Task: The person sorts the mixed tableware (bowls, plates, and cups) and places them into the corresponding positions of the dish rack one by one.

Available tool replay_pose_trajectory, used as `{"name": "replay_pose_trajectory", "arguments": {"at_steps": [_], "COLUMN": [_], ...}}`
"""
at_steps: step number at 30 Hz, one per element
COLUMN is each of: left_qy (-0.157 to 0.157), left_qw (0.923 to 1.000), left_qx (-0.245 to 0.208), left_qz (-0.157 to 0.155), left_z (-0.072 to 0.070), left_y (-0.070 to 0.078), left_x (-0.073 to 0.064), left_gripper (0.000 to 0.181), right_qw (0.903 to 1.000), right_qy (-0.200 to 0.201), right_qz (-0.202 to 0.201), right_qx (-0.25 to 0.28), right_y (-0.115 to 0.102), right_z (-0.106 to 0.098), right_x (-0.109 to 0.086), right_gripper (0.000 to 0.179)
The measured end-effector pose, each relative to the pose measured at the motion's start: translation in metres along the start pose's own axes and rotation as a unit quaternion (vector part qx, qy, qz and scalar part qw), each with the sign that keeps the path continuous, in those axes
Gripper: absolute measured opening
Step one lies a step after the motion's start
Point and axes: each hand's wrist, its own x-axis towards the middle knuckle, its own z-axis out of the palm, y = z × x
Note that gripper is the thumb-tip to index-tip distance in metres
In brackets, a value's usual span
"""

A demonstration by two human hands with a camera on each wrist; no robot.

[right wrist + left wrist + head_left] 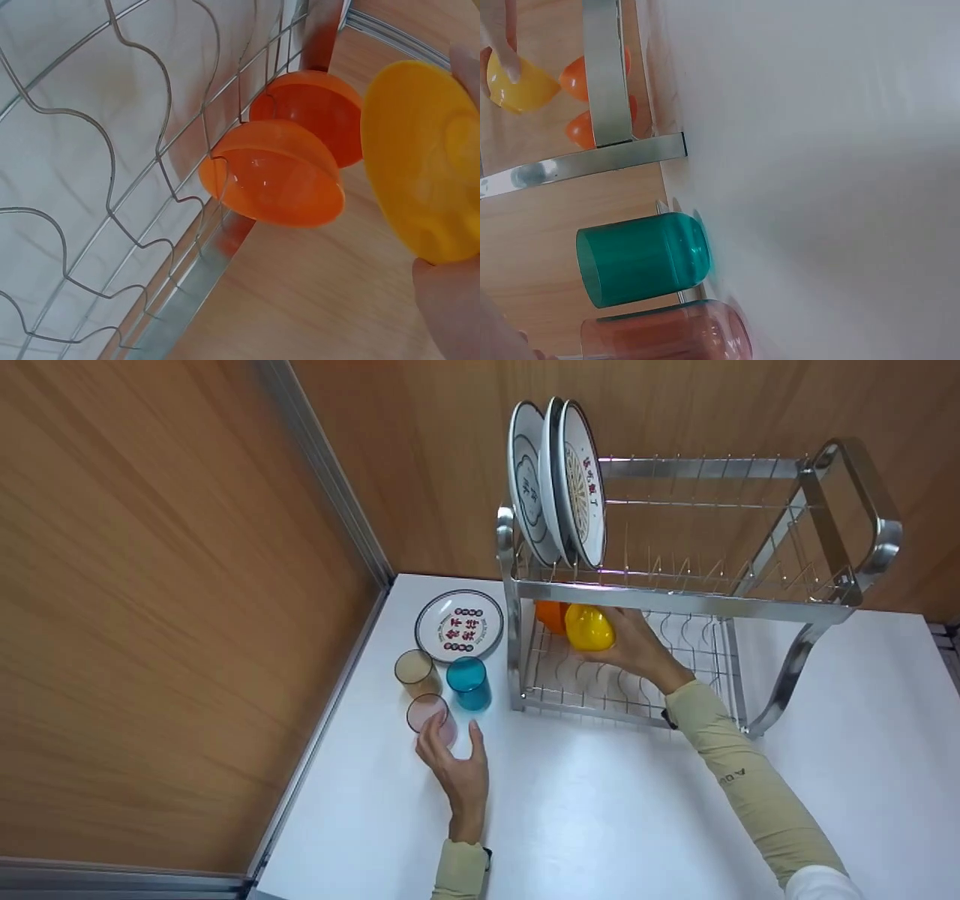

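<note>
My right hand (637, 649) grips a yellow bowl (589, 628) by its edge, inside the lower tier of the metal dish rack (675, 604). Seen from the right wrist, the yellow bowl (420, 161) is tilted on its side. Close by, two orange bowls (281, 180) stand on edge against the rack's wires. My left hand (461, 780) is at the pink glass (425, 710), thumb and fingers spread apart, fingertips overlapping the glass in the head view. A teal glass (469, 684) and an amber glass (417, 671) stand upright just beyond it.
Several plates (581, 484) stand on edge at the left of the rack's upper tier. Another plate (459, 626) lies behind the glasses on the white table (585, 802). Wooden panels (187, 585) close off the left and back sides.
</note>
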Motion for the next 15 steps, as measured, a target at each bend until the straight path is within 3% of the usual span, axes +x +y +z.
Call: {"name": "replay_pose_trajectory", "arguments": {"at_steps": [4, 10, 13, 15], "left_qy": [0.018, 0.031, 0.025, 0.01], "left_qw": [0.9995, 0.9981, 0.9961, 0.9925], "left_qx": [0.009, 0.003, -0.008, -0.017], "left_qz": [-0.026, -0.052, -0.084, -0.121], "left_z": [-0.003, -0.006, -0.007, -0.008], "left_y": [-0.005, -0.013, -0.016, -0.017], "left_x": [0.002, 0.005, 0.007, 0.009], "left_gripper": [0.061, 0.073, 0.08, 0.085], "right_qw": [0.9999, 1.0, 0.9998, 0.9998], "right_qy": [-0.001, -0.007, -0.011, -0.011], "right_qz": [-0.016, 0.006, 0.014, 0.017], "right_qx": [0.005, -0.003, -0.001, 0.002], "right_y": [0.004, 0.009, 0.01, 0.012], "right_z": [0.001, 0.003, 0.004, 0.004], "right_x": [0.006, 0.012, 0.014, 0.016], "right_gripper": [0.086, 0.084, 0.085, 0.085]}}
